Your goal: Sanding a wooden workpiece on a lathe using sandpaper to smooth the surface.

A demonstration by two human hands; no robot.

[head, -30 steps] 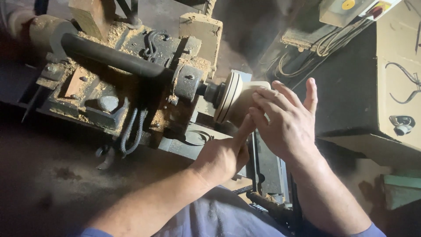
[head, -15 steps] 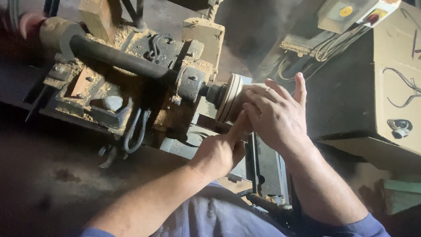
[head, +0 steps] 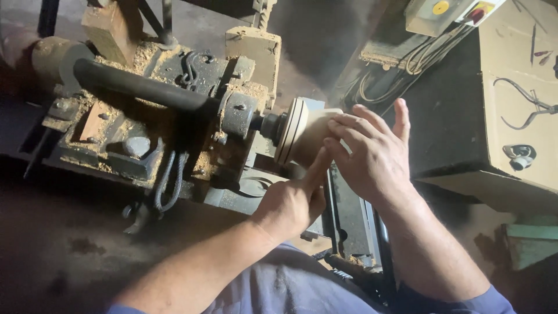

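Head view: both hands (head: 372,157) stay on wooden workpiece (head: 305,136).

Pale tan wooden workpiece (head: 311,136), black hose (head: 139,87), seemingly grey, sawdust-speckled lathe (head: 174,134).

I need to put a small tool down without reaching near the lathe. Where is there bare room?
Bare room: the dark flat top between the cable bundle and the beige cabinet, right of the right hand. Crowded: around the pale wooden workpiece, where the left hand also reaches, and the sawdust-covered lathe headstock.
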